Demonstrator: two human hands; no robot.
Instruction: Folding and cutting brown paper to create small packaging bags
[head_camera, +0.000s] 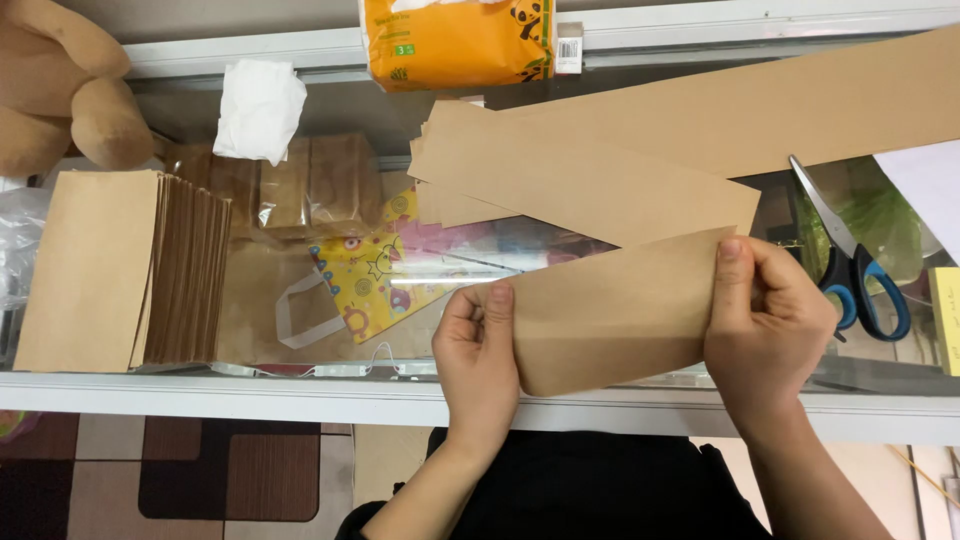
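We see both hands on one folded brown paper piece (610, 315), held over the front edge of the glass counter (300, 385). We use that folded piece as our landmark.

Left hand (478, 365) grips the piece's left end, thumb pressed flat on top, fingers curled under. Right hand (765, 325) pinches the right end, thumb on top near the upper corner, other fingers bent behind the paper. Hands are apart, one at each end, and the paper looks bowed between them. We cannot tell whether it is a finished envelope or just a folded strip.

Just above the piece, touching or overlapping its top edge, lie long brown paper strips (600, 175), fanned out toward upper right. Right of the piece, beside the right hand, are scissors (850, 270) with blue and black handles, blades pointing away from us. Far left of the piece sits a stack of brown envelopes (120, 270). Up and left of it, a crumpled white tissue (258, 105) and a tan plush toy (60, 85) at the corner. Straight above, an orange tissue pack (460, 40). Under the glass, left of the piece, a yellow patterned bag (375, 270) shows through. Far right edge has a yellow pad (945, 315).
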